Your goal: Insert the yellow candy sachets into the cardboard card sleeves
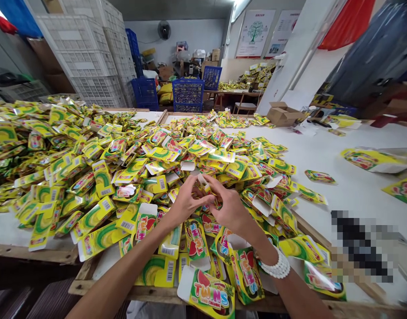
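My left hand (186,203) and my right hand (228,208) meet over a big heap of yellow-green "TWINS" packets (130,164) on the white table (339,177). The fingers of both hands are pinched together around a small packet (206,188), mostly hidden between them. A white bead bracelet (275,266) circles my right wrist. More packets (208,294) lie at the table's near edge, below my forearms.
Stacked white crates (87,53) and blue crates (187,92) stand at the back. An open cardboard box (283,113) sits at the table's far end. A large bag (373,160) lies at the right. A blurred patch (363,246) covers something at lower right.
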Motion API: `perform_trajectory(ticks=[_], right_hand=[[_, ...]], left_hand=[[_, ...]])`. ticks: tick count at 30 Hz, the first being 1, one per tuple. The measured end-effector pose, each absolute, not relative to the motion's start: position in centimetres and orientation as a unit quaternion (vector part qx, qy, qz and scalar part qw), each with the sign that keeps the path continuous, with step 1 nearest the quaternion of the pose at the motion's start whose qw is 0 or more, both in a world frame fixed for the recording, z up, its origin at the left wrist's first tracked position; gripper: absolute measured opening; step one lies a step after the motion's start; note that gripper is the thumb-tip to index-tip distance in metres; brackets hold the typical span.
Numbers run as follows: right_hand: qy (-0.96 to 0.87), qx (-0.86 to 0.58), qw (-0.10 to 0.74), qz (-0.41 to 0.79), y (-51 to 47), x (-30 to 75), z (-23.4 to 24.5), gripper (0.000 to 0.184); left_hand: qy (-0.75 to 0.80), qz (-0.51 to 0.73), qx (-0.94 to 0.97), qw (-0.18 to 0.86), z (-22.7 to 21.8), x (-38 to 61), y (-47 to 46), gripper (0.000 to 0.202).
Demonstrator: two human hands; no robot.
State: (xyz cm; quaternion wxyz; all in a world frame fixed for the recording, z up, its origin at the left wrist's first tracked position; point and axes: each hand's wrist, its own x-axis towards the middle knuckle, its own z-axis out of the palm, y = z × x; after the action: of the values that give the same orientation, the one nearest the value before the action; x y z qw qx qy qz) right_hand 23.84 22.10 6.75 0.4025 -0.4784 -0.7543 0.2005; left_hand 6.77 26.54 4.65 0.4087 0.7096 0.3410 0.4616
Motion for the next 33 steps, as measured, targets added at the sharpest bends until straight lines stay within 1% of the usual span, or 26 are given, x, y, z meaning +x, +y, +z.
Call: perform_trajectory(ticks=[2, 3, 4, 6, 8, 10, 13, 18, 25, 30, 31, 33], right_hand=[[-0.699, -0.496, 0.451, 0.249, 22.2, 24.0, 6.8, 0.06], [-0.666, -0.498, 0.479, 0.282, 22.3, 24.1, 6.8, 0.059], [-0.634, -0.495, 0.503, 0.317, 22.3, 24.2, 7.0, 0.063], [-0.593, -0.475, 0.528, 0.38, 22.3, 24.4, 7.3, 0.075], [-0.583, -0.453, 0.524, 0.424, 22.2, 24.6, 7.7, 0.086], [-0.581, -0.438, 0.519, 0.448, 22.2, 24.7, 7.9, 0.089], [-0.575, -0.431, 0.523, 0.457, 22.3, 24.7, 8.0, 0.087], [-0.578, -0.448, 0.525, 0.435, 22.2, 24.3, 7.8, 0.084], [-0.567, -0.448, 0.574, 0.384, 21.7, 23.9, 7.7, 0.077], [-0.54, -0.431, 0.581, 0.43, 21.8, 24.1, 7.8, 0.084], [-0.538, -0.429, 0.581, 0.434, 21.9, 24.1, 7.7, 0.083], [-0.538, -0.433, 0.577, 0.436, 22.0, 24.3, 7.6, 0.076]], left_hand=[[0.338, 0.462, 0.702, 0.425, 4.9, 6.7, 26.4, 0.055], [0.343, 0.463, 0.694, 0.432, 5.1, 6.7, 26.2, 0.052], [0.349, 0.467, 0.683, 0.439, 5.2, 6.7, 26.1, 0.05], [0.36, 0.479, 0.66, 0.453, 5.5, 6.7, 25.8, 0.05], [0.364, 0.493, 0.644, 0.458, 5.7, 6.7, 25.6, 0.055], [0.362, 0.503, 0.637, 0.458, 5.8, 6.7, 25.4, 0.053], [0.36, 0.512, 0.637, 0.45, 5.7, 6.7, 25.4, 0.048], [0.353, 0.507, 0.627, 0.474, 5.4, 6.7, 25.7, 0.057], [0.332, 0.53, 0.596, 0.504, 5.1, 6.6, 26.0, 0.067], [0.326, 0.507, 0.627, 0.494, 5.1, 6.5, 25.9, 0.068], [0.322, 0.506, 0.629, 0.495, 5.0, 6.5, 25.9, 0.067], [0.315, 0.503, 0.63, 0.501, 4.9, 6.5, 25.9, 0.066]])
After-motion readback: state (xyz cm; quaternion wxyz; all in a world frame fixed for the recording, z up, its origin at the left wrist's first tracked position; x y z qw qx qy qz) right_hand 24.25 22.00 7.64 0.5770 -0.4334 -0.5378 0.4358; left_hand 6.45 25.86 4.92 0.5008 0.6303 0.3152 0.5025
